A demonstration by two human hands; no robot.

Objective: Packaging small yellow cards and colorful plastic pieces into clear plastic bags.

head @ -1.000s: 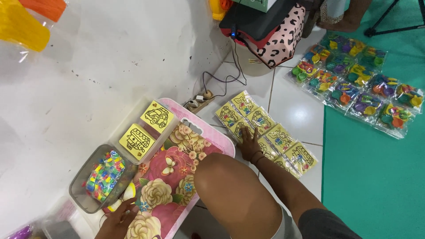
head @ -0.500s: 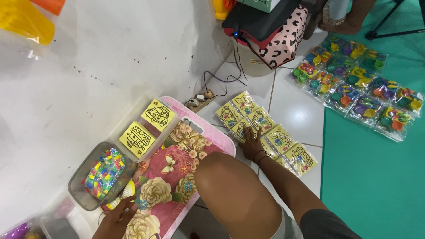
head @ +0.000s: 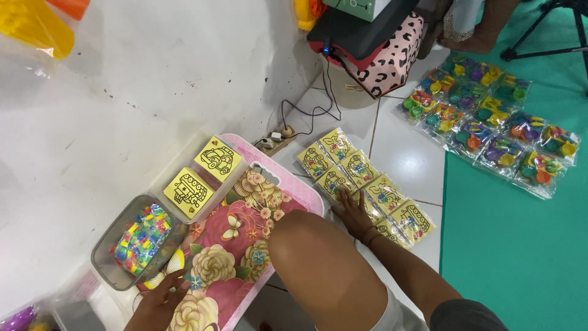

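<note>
A: Which is the largest surface, and what does it carry?

B: The tiled floor (head: 404,153). On it lie a floral tray (head: 245,245), pink with cream blossoms, and to its right two overlapping rows of yellow picture cards (head: 361,184) in clear sleeves. Farther right, on the green mat (head: 508,257), packets of coloured toy pieces (head: 490,122) are laid out in rows, well apart from either hand.

A: What stands at the tray's wall side?

B: A clear box (head: 196,178) with two more yellow cards (head: 202,178) resting on top, and beside it a grey tub (head: 104,263) filled with small multicoloured pieces (head: 141,239).

A: Where are the hands?

B: The right hand (head: 352,211) lies flat on the rows of yellow picture cards, fingers (head: 344,199) spread and pressing on a sleeve, with nothing gripped. The left hand (head: 160,303) rests at the tray's near-left corner, just beside the grey tub; its fingers (head: 177,279) are loosely extended, and whether they pinch anything cannot be told.

A: How far along does the work appear?

B: As a judgement: the cards on the floor are already ranged in order, and two sit apart on the clear box. The tray's middle bears no card or piece, so most of the handling seems left to do.
</note>
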